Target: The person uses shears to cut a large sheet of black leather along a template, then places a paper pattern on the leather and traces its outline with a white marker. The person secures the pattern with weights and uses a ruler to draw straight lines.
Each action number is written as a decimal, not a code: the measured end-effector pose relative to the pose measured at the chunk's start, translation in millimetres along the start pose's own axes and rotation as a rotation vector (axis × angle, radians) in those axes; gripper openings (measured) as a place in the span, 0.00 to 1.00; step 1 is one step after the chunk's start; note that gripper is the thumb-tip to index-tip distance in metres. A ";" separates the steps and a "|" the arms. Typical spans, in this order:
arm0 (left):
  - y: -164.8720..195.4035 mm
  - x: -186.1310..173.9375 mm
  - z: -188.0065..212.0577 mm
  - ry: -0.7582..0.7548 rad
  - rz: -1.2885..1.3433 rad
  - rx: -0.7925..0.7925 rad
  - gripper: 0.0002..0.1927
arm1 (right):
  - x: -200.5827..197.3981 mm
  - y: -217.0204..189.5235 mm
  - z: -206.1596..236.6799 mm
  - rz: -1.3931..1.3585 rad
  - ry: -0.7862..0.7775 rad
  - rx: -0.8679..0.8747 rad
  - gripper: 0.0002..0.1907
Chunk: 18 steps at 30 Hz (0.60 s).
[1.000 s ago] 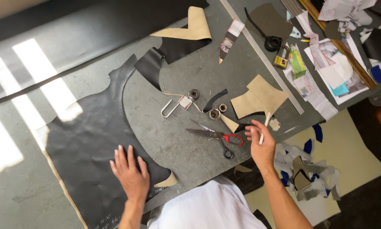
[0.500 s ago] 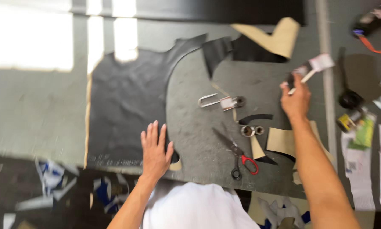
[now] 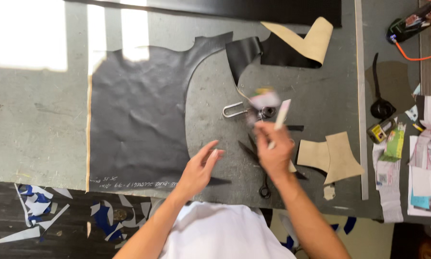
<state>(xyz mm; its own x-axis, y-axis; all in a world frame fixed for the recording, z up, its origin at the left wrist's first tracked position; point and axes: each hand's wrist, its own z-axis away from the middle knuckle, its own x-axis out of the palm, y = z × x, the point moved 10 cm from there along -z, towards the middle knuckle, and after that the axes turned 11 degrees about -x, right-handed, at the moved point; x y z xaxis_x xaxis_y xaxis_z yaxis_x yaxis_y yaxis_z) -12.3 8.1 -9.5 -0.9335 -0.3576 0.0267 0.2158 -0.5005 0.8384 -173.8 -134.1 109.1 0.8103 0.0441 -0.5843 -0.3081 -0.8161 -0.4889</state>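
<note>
Your right hand pinches a thin whitish strip, blurred, tilted upright. Left hand open, fingers spread over the black leather sheet.

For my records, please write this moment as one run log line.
left hand: open, over black leather sheet | right hand: holds small white strip | scissors: on table

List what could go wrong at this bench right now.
1. The scissors lie directly beneath the right hand; lowering it blindly could meet the blades.
2. The right hand holds a small pale strip, blurred in the head view; it might slip or land out of place.
3. The left hand hovers at the edge of the black leather sheet; a brush could shift or crease it.
</note>
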 end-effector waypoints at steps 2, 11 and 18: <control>-11.7 22.1 -14.1 -0.288 0.282 -0.200 0.25 | 27.2 -47.9 9.4 -0.098 -0.125 -0.009 0.14; -7.6 -1.2 -35.5 -0.432 0.583 -0.234 0.21 | 44.5 -110.7 43.3 -0.222 -0.184 0.175 0.11; 13.0 -46.9 -52.7 -0.351 0.355 -0.064 0.17 | 43.8 -107.5 69.7 -0.321 -0.089 0.467 0.10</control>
<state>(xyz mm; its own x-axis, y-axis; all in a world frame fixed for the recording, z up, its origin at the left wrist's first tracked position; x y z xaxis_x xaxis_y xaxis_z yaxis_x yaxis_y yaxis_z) 49.5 -23.2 -28.5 -0.8369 -0.2336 0.4950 0.5445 -0.4473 0.7095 -139.9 -4.3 90.9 0.8606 0.3124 -0.4022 -0.2578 -0.4138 -0.8731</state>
